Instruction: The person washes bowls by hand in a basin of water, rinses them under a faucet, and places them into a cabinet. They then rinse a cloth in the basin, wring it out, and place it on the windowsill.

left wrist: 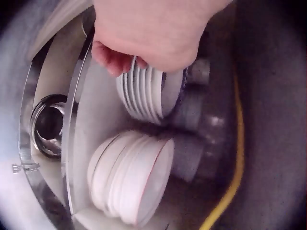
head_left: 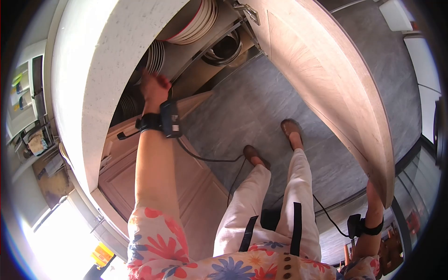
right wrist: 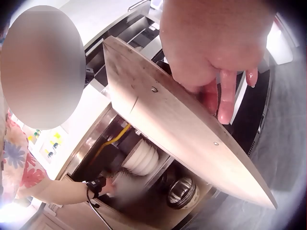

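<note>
In the left wrist view my left hand (left wrist: 153, 38) is at a stack of pale plates (left wrist: 141, 96), its curled fingertips on their rims; the thumb is hidden. The head view shows this hand (head_left: 156, 88) blurred, right by the plates (head_left: 156, 56) inside a low cabinet. A stack of white bowls (left wrist: 129, 177) with a red rim stands beside them. My right hand (right wrist: 218, 57) is at the edge of the open wooden cabinet door (right wrist: 172, 124), fingers (right wrist: 226, 98) extended along the outer side. No thumb shows on the door's near face.
Shiny metal bowls (head_left: 224, 49) sit in the cabinet's lower part. A yellow hose (left wrist: 235, 177) runs along its inside. A second door (head_left: 154, 172) stands open at the left, below the pale countertop (head_left: 112, 46). Black cables (head_left: 205, 158) hang from the wrist cameras over the grey floor (head_left: 238, 102).
</note>
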`<state>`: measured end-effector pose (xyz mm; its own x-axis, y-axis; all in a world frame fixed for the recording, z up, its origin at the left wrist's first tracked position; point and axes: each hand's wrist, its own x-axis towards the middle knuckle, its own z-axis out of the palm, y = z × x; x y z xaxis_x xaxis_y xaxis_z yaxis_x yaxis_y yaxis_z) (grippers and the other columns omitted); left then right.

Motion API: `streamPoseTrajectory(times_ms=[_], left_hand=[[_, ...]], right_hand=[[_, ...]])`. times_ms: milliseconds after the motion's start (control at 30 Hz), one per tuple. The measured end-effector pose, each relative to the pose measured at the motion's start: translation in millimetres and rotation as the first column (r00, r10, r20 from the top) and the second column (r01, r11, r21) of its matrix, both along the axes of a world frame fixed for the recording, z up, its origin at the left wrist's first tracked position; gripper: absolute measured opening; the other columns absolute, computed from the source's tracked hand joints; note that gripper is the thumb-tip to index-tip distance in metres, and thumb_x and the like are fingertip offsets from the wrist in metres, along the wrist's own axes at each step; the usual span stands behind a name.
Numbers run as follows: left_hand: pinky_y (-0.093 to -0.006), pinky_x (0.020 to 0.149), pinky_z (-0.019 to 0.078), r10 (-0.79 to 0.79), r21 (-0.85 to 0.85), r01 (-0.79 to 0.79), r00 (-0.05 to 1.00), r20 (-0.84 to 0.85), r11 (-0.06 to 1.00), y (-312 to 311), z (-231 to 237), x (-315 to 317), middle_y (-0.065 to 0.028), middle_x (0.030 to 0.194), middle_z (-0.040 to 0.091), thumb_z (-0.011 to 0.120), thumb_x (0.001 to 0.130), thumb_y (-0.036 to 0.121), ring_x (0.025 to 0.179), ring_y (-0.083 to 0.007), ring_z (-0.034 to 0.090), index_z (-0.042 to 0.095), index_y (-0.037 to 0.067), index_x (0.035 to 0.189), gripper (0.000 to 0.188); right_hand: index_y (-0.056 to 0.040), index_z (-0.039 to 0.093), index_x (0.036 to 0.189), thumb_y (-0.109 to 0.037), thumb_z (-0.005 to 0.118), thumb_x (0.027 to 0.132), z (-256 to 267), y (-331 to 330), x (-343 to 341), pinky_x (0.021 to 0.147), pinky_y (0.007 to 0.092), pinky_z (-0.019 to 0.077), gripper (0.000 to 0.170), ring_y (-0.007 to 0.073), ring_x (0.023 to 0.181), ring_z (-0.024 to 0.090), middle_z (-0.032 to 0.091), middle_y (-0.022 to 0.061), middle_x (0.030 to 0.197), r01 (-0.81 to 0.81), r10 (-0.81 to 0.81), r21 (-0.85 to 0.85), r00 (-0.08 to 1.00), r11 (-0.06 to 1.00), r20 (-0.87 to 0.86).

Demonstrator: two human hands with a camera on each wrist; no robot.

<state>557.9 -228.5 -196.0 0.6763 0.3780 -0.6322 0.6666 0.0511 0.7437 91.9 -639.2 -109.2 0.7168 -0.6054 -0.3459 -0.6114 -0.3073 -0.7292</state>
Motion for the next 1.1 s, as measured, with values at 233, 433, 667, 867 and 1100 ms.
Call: streamPoseTrajectory(times_ms=[233,433,667,867,1100], left_hand=[[-0.0345,0.067,0.0450,-0.728,0.690,0.641,0.641,-0.242,0.335,202.3,-107.3,94.7,-0.0059,0.072,0.060,0.050,0.083,0.036,0.068,-0.0231,0.057,0.047,0.008,0.099,0.032],[-0.0318,0.043,0.0441,-0.734,0.609,0.667,0.650,-0.195,0.429,186.6,-65.2,93.1,-0.0110,0.057,0.053,0.047,0.086,0.048,0.043,-0.0214,0.051,0.049,0.005,0.068,0.047],[-0.0322,0.055,0.0506,-0.723,0.473,0.605,0.682,0.107,0.641,144.0,-37.8,39.5,-0.0169,0.073,0.058,0.050,0.084,0.035,0.064,-0.0280,0.059,0.052,-0.001,0.082,0.036],[-0.0328,0.063,0.0540,-0.083,-0.273,0.194,0.925,0.371,0.942,57.4,-27.5,7.9,-0.0224,0.090,0.059,0.046,0.085,0.019,0.079,-0.0342,0.060,0.050,-0.006,0.095,0.027],[-0.0353,0.059,0.0538,0.187,-0.449,-0.135,0.980,0.073,0.883,-20.1,9.2,-97.5,-0.0160,0.082,0.057,0.052,0.074,-0.001,0.067,-0.0250,0.059,0.053,-0.005,0.087,0.013]], right_hand=[[-0.0014,0.056,0.106,-0.017,0.057,0.083,8.0,-1.4,-12.5,0.080,0.0319,0.0431,0.028,0.0240,0.095,0.055,0.058,0.0148,0.102,-0.267,0.117,-0.423,0.930,0.866,-0.348],[0.0040,0.055,0.107,-0.035,0.055,0.085,9.6,2.3,5.5,0.089,0.0287,0.0393,0.045,0.0170,0.106,0.049,0.051,0.0139,0.114,-0.003,-0.006,-0.074,0.993,0.997,-0.114],[0.0054,0.057,0.101,-0.030,0.053,0.085,27.8,17.4,56.6,0.085,0.0271,0.0408,0.039,0.0152,0.100,0.051,0.053,0.0121,0.109,-0.050,0.045,-0.034,0.992,0.998,-0.114],[0.0047,0.058,0.098,-0.026,0.051,0.086,-11.4,1.9,10.0,0.080,0.0272,0.0427,0.034,0.0134,0.094,0.052,0.054,0.0096,0.105,0.050,-0.046,0.014,0.979,0.999,-0.201],[0.0008,0.061,0.090,-0.015,0.054,0.081,-17.9,21.2,20.8,0.065,0.0273,0.0457,0.020,0.0113,0.074,0.056,0.058,0.0050,0.084,-0.179,0.175,0.054,0.981,0.982,0.079]])
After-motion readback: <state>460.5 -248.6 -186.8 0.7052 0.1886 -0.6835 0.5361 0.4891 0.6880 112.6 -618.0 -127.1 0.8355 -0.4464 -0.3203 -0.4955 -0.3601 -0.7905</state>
